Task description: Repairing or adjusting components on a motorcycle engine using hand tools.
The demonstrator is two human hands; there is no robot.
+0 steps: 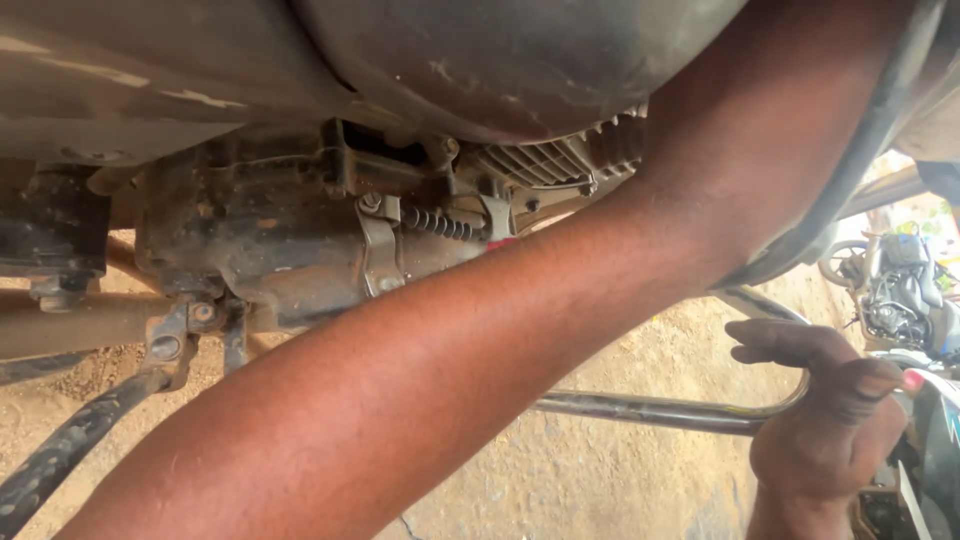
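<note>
The right hand [825, 420] is clenched around a curved chrome bar [650, 408] low at the right, thumb on top and fingers hooked over the bend. The other arm [480, 330] crosses the view from lower left up to the upper right, where it passes behind the motorcycle's body; its hand is hidden, so its grip cannot be told. Behind the arm sits the dusty engine [290, 240] with a small coil spring [440, 224]. Below is dirt ground [600, 480].

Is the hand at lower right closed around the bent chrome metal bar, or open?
Closed on it: the right hand wraps the bent chrome metal bar, thumb on top, fingers curled over the bend.
</note>
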